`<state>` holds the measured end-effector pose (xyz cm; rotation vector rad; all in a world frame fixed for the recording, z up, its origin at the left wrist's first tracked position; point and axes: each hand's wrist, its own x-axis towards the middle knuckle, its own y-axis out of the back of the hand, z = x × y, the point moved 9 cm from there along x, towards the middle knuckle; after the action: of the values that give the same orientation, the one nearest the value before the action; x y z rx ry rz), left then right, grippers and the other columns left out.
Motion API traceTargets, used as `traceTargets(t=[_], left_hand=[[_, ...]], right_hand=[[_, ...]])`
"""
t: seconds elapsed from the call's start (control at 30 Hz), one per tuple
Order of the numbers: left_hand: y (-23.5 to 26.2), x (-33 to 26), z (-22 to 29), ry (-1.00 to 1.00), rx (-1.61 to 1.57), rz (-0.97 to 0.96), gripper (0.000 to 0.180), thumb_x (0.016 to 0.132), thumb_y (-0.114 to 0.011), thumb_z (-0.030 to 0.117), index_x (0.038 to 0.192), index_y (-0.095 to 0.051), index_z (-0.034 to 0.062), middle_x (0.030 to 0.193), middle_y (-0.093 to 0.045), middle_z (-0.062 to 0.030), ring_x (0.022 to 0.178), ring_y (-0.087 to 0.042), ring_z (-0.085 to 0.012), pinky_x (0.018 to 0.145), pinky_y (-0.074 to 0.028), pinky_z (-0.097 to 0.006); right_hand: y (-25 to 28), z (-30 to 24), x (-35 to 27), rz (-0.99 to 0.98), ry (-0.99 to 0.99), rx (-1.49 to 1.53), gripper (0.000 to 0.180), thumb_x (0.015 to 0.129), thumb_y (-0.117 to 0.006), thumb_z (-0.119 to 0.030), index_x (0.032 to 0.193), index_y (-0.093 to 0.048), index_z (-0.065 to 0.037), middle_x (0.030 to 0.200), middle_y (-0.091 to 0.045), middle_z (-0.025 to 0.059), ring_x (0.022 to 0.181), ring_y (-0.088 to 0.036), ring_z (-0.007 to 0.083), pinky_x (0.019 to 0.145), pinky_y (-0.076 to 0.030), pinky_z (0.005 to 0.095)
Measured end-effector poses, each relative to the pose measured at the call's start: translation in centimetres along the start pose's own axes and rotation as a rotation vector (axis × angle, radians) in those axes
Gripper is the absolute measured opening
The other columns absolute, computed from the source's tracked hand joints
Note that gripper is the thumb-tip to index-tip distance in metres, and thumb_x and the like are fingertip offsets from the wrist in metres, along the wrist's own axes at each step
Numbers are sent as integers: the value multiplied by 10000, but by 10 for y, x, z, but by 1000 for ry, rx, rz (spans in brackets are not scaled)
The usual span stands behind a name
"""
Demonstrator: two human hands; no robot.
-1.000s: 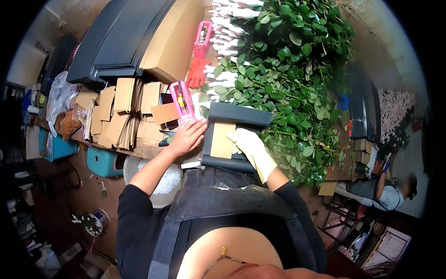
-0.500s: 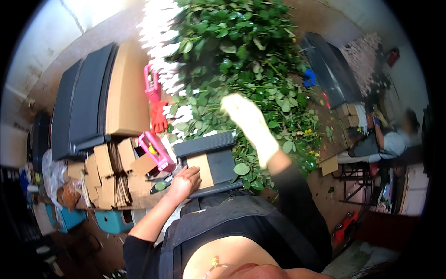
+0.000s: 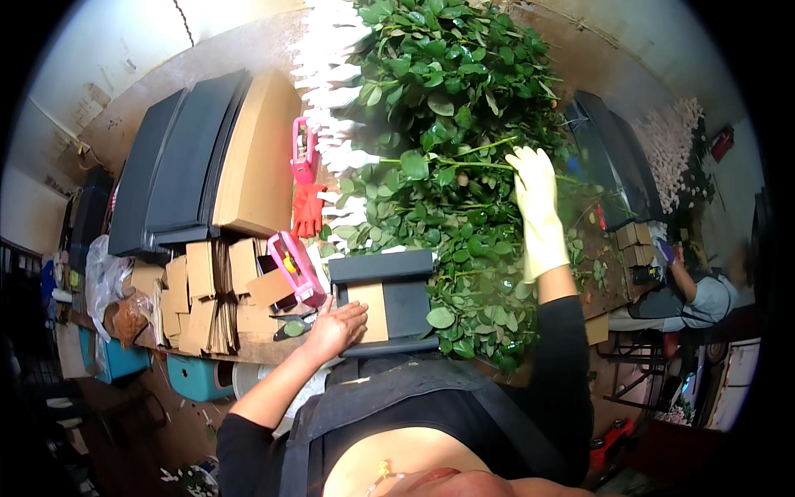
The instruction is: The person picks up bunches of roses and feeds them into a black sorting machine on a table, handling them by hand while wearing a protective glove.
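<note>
My left hand (image 3: 338, 325) is bare and lies flat, fingers stretched, on a tan cardboard piece (image 3: 373, 306). That piece rests on a dark grey folded sheet (image 3: 408, 311) close to my body. My right hand (image 3: 537, 195), in a pale yellow rubber glove, reaches out to the right over a large heap of leafy green stems (image 3: 464, 83). Its fingers are closed round a flower stem (image 3: 479, 165) that runs sideways above the heap, with what looks like a white-sleeved flower head (image 3: 360, 159) at its left end. Many white-sleeved heads line the heap's left side.
Left of the heap are two pink tape dispensers (image 3: 296, 269), a red glove (image 3: 309, 211), and black-handled shears (image 3: 291, 326). Farther left stand dark grey sheets (image 3: 195, 157) and small cardboard pieces (image 3: 199, 290). A co-worker (image 3: 700, 294) is at the far right.
My gloved right hand has moved right, and a flower stem now shows in its fingers above the heap. My left hand stays on the cardboard. The view has shifted slightly.
</note>
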<state>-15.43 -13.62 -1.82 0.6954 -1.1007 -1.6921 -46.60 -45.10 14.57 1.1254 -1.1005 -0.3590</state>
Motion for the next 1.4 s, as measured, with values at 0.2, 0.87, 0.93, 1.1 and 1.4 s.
traceTargets(t=[0.2, 0.87, 0.93, 1.1, 1.4], left_hand=[[14, 2, 1, 61, -152, -47, 529, 868, -732, 468, 1275, -662, 136, 1335, -665, -57, 1301, -591, -230, 1173, -224, -663], [2, 0, -3, 73, -192, -227, 362, 828, -790, 438, 1140, -776, 255, 1471, -577, -70, 1410, -481, -280, 1165, -196, -694], [9, 5, 3, 85, -206, -224, 328, 851, -765, 447, 1111, -784, 248, 1466, -582, -64, 1411, -480, -266, 1166, -194, -689], [-3, 2, -6, 118, -214, -181, 306, 873, -740, 456, 1067, -784, 223, 1474, -577, -48, 1427, -463, -251, 1168, -193, -687], [-1, -5, -5, 206, -265, -211, 325, 866, -768, 397, 1143, -771, 228, 1505, -543, -73, 1444, -437, -291, 1164, -211, -690]], right_hand=[[116, -62, -47, 91, 195, 375, 278, 809, -652, 72, 1025, -763, -63, 934, -742, 167, 859, -711, 293, 775, -568, 352], [33, -72, -158, -1217, -152, -56, 323, 973, -575, -214, 1276, -686, -198, 1304, -684, 81, 1153, -660, 291, 1006, -512, 411], [10, -78, -94, -919, -142, 156, 343, 1002, -524, -232, 1299, -674, -148, 1320, -674, 95, 1183, -645, 302, 1066, -484, 403], [-46, -114, 41, -291, 196, -3, 509, 945, -624, -282, 1423, -544, -123, 1291, -659, 97, 1206, -608, 266, 1059, -451, 400], [-168, -92, -35, -670, -103, 168, 261, 882, -606, -107, 1087, -762, -150, 1299, -684, 53, 1255, -598, 223, 1112, -410, 404]])
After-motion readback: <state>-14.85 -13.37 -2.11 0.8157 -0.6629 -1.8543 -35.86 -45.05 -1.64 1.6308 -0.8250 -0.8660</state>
